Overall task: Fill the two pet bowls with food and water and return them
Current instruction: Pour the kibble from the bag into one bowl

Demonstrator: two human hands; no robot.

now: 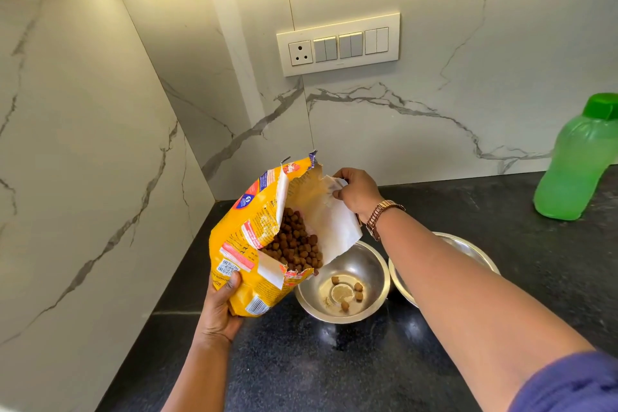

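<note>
Head view: left hand (220, 306) fingers curl around the tilted food bag (264, 241), right hand (356, 192) fingers pinching its torn rim.

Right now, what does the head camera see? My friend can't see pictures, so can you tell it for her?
A person tips a torn yellow bag of pet food over a steel bowl holding a few brown pieces, left hand under the bag, right hand pinching its top. A second steel bowl and a green bottle stand on the black counter.

Blue sleeve (568, 385), rose-gold wristwatch (379, 216)
</note>
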